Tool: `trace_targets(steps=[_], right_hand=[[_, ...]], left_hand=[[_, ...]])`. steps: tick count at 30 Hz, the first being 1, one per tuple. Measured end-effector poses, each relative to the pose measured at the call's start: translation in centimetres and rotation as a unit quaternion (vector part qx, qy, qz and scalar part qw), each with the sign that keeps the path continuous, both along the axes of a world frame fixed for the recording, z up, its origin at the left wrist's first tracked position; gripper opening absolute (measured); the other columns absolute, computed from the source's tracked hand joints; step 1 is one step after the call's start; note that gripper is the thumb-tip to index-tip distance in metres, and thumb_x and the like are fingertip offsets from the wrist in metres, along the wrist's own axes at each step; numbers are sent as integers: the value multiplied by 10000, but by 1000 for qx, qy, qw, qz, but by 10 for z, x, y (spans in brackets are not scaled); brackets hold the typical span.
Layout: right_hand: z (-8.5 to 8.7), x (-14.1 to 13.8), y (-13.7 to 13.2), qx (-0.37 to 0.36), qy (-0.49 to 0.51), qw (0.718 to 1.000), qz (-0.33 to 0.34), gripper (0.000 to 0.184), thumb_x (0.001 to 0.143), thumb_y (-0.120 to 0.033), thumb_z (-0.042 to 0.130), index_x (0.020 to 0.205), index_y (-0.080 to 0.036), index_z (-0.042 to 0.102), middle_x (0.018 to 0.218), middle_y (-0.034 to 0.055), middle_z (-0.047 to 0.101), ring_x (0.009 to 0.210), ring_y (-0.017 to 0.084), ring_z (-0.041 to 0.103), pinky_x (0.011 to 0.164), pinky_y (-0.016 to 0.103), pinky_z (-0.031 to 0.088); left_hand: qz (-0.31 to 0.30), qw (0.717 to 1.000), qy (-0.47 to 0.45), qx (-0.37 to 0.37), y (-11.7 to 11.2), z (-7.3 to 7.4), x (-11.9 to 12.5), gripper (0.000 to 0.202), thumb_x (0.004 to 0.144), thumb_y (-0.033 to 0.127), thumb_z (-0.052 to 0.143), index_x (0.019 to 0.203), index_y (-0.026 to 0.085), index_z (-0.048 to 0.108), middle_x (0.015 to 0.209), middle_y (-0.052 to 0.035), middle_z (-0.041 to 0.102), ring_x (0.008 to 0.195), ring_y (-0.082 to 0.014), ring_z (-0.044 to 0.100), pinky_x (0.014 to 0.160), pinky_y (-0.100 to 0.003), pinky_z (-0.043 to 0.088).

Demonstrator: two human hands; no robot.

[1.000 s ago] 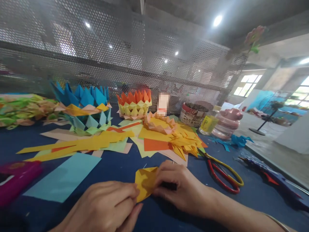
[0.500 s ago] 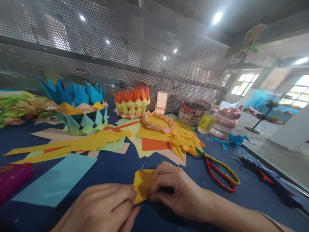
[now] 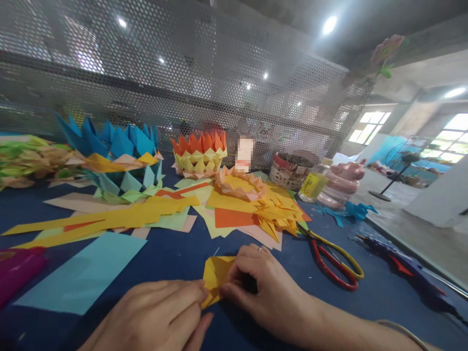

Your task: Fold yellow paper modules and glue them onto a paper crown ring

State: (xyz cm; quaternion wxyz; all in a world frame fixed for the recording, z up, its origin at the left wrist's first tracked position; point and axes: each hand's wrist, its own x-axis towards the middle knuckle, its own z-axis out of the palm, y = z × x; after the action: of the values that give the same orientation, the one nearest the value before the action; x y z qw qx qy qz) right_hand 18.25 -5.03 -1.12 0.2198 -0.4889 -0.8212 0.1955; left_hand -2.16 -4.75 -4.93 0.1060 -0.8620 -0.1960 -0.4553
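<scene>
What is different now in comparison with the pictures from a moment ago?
The right hand has its thumb slightly further left over the folded yellow paper. The camera seems to have turned a little: the light blue sheet appears further left. Nothing was visibly let go; the left hand still holds the paper's left edge.

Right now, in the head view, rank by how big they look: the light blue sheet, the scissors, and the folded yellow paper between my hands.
1. Light blue sheet
2. Scissors
3. Folded yellow paper, partly hidden, so judged by what shows
</scene>
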Motion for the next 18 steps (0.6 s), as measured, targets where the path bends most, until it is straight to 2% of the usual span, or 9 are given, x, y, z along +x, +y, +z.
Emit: trace_targets(steps=[5, 9, 14, 18], right_hand=[[-2, -3, -2, 4, -20, 999, -36, 172, 816, -239, 693, 704, -178, 577, 740, -18, 598, 704, 117, 500, 676, 263, 327], [-4, -4, -1, 7, -19, 999, -47, 197, 794, -236, 717, 696, -181, 555, 724, -30, 583, 692, 114, 481, 662, 261, 304], [-4, -6, 0, 4, -24, 998, -59, 209, 775, -226, 732, 689, -178, 547, 719, -31, 575, 689, 114, 469, 651, 259, 291], [-4, -7, -1, 2, -26, 998, -59, 227, 772, -225, 728, 673, -176, 529, 715, -29, 566, 682, 114, 464, 638, 257, 284]], left_hand=[[25, 999, -10, -26, 0, 1, 2, 274, 900, 89, 455, 756, 187, 666, 630, 14, 641, 610, -152, 677, 559, -260, 528], [-5, 1000, -2, 8, 1, 0, 0, 260, 878, 77, 453, 754, 188, 653, 599, 18, 619, 563, -148, 664, 503, -258, 510], [0, 1000, 9, 11, 2, 4, -1, 208, 872, 89, 474, 768, 193, 621, 587, 20, 622, 515, -154, 650, 443, -281, 474], [7, 1000, 23, 1, 0, 8, -2, 193, 894, 101, 452, 882, 187, 624, 603, 23, 646, 491, -146, 637, 431, -284, 457]])
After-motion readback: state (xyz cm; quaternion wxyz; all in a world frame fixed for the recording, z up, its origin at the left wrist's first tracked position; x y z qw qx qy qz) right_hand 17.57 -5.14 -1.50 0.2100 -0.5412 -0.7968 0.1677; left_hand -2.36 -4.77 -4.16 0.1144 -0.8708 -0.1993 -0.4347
